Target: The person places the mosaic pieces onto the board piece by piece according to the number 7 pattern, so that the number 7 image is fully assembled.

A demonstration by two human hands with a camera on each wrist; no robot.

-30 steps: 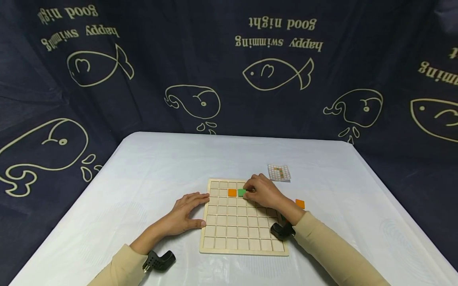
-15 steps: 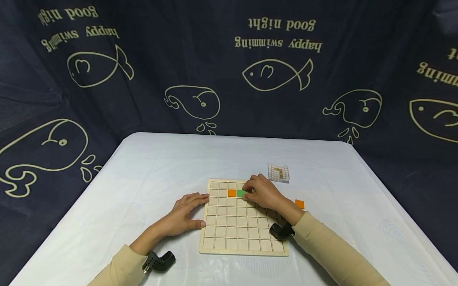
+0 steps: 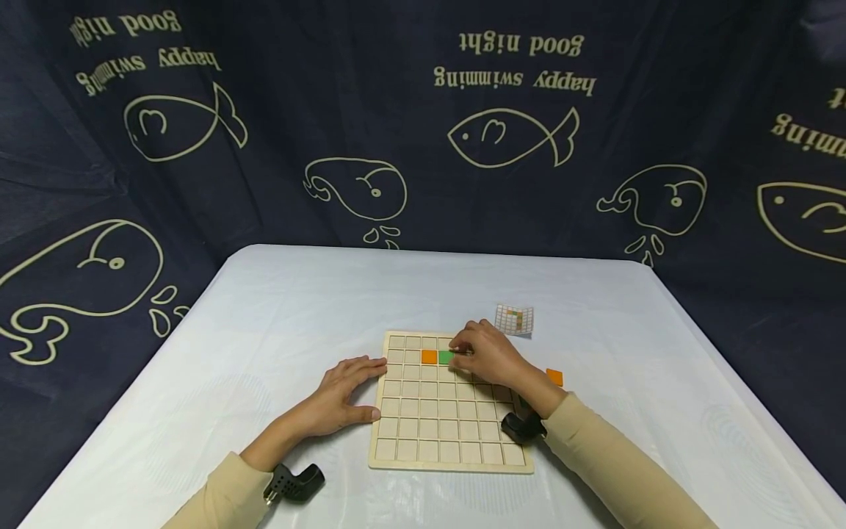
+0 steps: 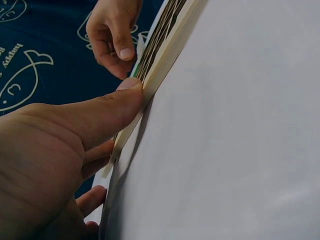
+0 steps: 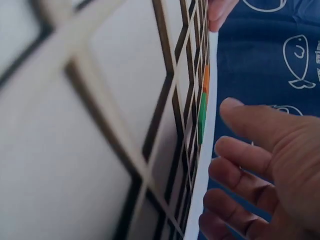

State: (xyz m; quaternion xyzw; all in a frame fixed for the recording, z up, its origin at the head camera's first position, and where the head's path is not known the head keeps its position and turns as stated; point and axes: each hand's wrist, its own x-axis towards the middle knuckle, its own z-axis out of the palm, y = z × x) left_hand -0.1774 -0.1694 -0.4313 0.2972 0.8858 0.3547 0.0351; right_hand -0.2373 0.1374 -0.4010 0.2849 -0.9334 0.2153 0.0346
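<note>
A square wooden grid board (image 3: 427, 450) lies on the white table. In its second row from the far edge, an orange tile (image 3: 429, 357) sits beside a green tile (image 3: 446, 357). Along the board's left edge rests my left hand (image 3: 345, 393), thumb on the rim and fingers spread. My right hand (image 3: 487, 354) hovers over the board's far right, its loosely bent fingertips close to the green tile. In the right wrist view a gap separates that thumb and the fingers, and nothing shows between them. The hand covers some cells behind it.
A small paper card (image 3: 514, 320) printed with a coloured grid lies beyond the board's far right corner. A loose orange tile (image 3: 554, 377) lies right of the board, beside my right forearm. Dark patterned cloth (image 3: 423, 132) hangs behind the table.
The green tile has shifted very slightly left, against the orange one. The paper card has turned or flexed a little. My left hand has stayed still; the right has barely moved.
</note>
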